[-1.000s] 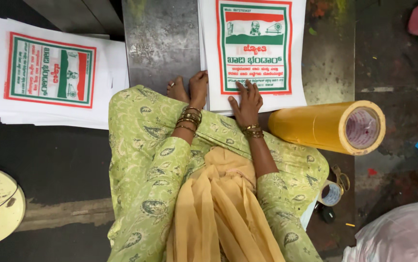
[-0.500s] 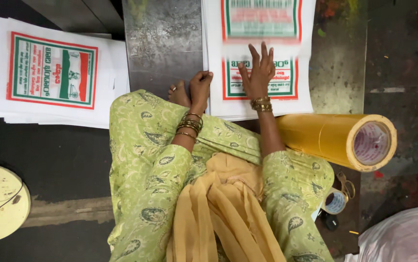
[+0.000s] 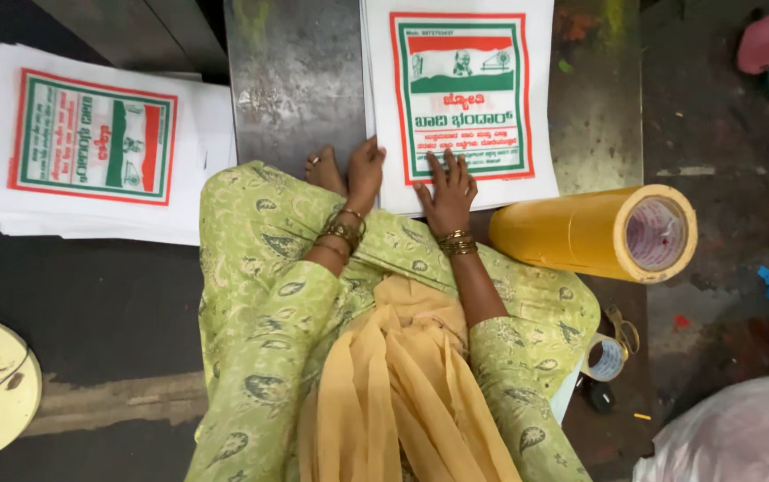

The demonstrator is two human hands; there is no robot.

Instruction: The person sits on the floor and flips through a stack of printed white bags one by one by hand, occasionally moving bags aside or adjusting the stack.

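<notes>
**Both hands on the printed bag at the near edge of the metal sheet**

The white printed bag (image 3: 461, 98) lies flat on the grey metal sheet (image 3: 295, 80), its bottom edge at the sheet's near edge, just ahead of my knees. It is a white rectangle with a red-and-green bordered print, a striped flag panel on top and dark lettering below; it looks thin, and more white edges show beneath it, so it may top a small pile.

My right hand (image 3: 447, 189) rests open on the bag's lower edge, fingers spread flat across the print border. My left hand (image 3: 365, 174) is at the lower left corner, fingers bent against the edge; I cannot tell whether it pinches the sheet or only steadies it. To handle this well I judge the palm should press evenly, so the bag slides without creasing, while the left keeps the corner square.

Just right of my right wrist lies a yellow tape roll (image 3: 600, 234) on its side. Off the sheet's left edge sits a stack of printed bags (image 3: 90, 143).
</notes>
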